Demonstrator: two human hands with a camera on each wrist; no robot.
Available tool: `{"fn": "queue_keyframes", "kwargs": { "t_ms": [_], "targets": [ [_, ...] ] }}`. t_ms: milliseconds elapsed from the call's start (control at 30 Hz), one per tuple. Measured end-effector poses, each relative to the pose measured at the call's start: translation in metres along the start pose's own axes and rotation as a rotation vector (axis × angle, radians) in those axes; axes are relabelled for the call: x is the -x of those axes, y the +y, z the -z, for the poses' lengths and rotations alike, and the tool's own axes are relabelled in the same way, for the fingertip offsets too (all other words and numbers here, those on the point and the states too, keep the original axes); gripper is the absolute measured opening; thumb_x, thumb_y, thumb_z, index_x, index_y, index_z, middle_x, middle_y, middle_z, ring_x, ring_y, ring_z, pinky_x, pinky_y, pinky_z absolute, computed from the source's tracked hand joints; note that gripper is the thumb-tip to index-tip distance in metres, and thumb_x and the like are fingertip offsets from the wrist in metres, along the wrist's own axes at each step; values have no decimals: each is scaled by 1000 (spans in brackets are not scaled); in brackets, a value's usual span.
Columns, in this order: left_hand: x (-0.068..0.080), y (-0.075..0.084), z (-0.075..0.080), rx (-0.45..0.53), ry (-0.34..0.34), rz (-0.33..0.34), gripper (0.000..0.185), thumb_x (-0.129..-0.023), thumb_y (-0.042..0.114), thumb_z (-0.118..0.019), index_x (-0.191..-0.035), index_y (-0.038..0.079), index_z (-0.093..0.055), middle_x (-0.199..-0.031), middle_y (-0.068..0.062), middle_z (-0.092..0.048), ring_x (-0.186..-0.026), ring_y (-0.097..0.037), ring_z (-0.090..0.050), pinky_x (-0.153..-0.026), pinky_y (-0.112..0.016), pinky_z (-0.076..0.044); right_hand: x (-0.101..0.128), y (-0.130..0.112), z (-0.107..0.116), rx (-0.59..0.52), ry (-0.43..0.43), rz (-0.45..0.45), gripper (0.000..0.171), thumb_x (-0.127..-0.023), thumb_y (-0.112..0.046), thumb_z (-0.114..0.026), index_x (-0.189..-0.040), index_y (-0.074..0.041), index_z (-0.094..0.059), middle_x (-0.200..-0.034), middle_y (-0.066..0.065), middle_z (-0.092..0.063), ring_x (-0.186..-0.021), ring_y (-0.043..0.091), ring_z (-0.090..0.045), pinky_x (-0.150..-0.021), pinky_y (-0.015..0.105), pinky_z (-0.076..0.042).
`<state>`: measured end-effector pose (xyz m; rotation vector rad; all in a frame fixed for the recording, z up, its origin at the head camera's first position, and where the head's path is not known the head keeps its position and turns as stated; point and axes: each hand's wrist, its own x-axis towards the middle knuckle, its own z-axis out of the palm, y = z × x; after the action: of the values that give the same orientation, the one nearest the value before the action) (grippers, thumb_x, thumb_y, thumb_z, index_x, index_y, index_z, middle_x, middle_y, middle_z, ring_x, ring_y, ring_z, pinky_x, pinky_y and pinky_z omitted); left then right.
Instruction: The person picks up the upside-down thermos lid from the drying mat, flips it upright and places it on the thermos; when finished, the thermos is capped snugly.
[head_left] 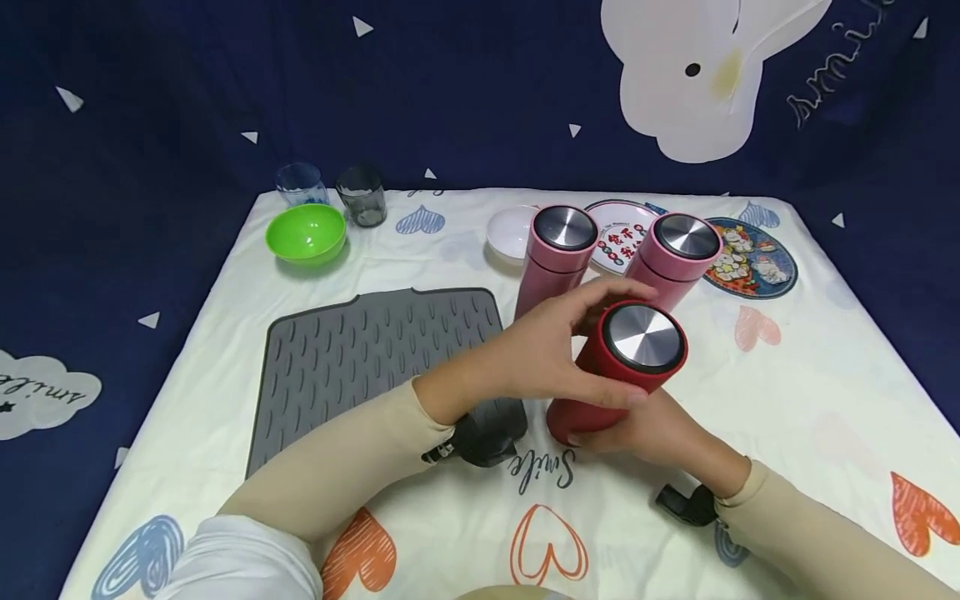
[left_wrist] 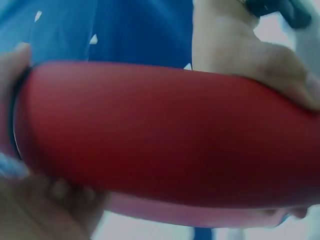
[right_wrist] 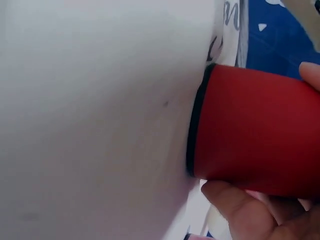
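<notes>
Red flask (head_left: 622,367): tilted toward the viewer near the front middle of the table (head_left: 787,400), its base on the cloth and its steel lid (head_left: 643,336) facing up and forward.
Left hand (head_left: 558,350): reaches in from the lower left, forearm angled across the grey mat (head_left: 360,358); fingers curl over the flask's upper body just below the lid, thumb underneath.
Right hand (head_left: 660,433): comes from the lower right, palm up, cradling the flask's lower body with fingers wrapped round it; in the right wrist view the fingers (right_wrist: 240,210) lie under the red wall by its black base ring.
Pink flasks: two stand upright just behind, one (head_left: 558,254) at the left, one (head_left: 675,254) at the right.
Far left: green bowl (head_left: 306,233) and two glasses (head_left: 360,196).
Behind the flasks: a white dish (head_left: 510,233) and patterned plates (head_left: 750,258).
</notes>
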<state>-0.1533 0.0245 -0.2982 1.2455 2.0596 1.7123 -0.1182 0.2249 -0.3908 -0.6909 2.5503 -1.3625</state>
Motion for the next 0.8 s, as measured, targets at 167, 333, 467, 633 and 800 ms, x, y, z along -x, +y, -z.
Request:
{"fn": "queue_keyframes", "kwargs": {
  "t_ms": [167,333,467,633,800],
  "targets": [
    [7,11,-14,-374,184,-31,76,-66,46,-88,-125,14,-52,-115,7,-55,-104,-1,-52,-88,-15,-43,4,2,-2,47,-26,-9,73,-68,-34,-91,-125,-13,-50,-117,-6,-57,-105,14,-54,-92,28,-43],
    [1,3,-5,0,59,3,72,-69,18,-90,-132,12,-57,-109,6,-66,-101,-5,-59,-91,-23,-47,3,3,3,8,-22,-11,71,-66,-33,-93,-124,-19,-54,-116,-9,-60,-105,12,-57,-93,29,-44],
    [-1,-2,-3,7,34,-8,74,-72,19,-88,-136,11,-51,-116,5,-62,-106,-6,-57,-95,-24,-44,-1,3,6,-28,-18,2,70,-66,-27,-93,-123,-18,-54,-114,-8,-61,-103,13,-58,-92,28,-44],
    [5,4,-7,-226,179,-73,76,-65,36,-91,-127,11,-55,-117,7,-57,-104,-1,-54,-91,-20,-45,-1,2,5,-57,-26,-3,64,-67,-29,-93,-119,-18,-57,-112,-7,-61,-102,14,-57,-91,26,-44],
    [1,-3,-2,126,54,13,73,-68,10,-90,-133,9,-58,-113,5,-66,-106,-8,-60,-95,-27,-45,-1,3,4,-6,-8,36,68,-66,-33,-92,-122,-19,-55,-114,-8,-60,-103,12,-58,-91,29,-44]
  ]
}}
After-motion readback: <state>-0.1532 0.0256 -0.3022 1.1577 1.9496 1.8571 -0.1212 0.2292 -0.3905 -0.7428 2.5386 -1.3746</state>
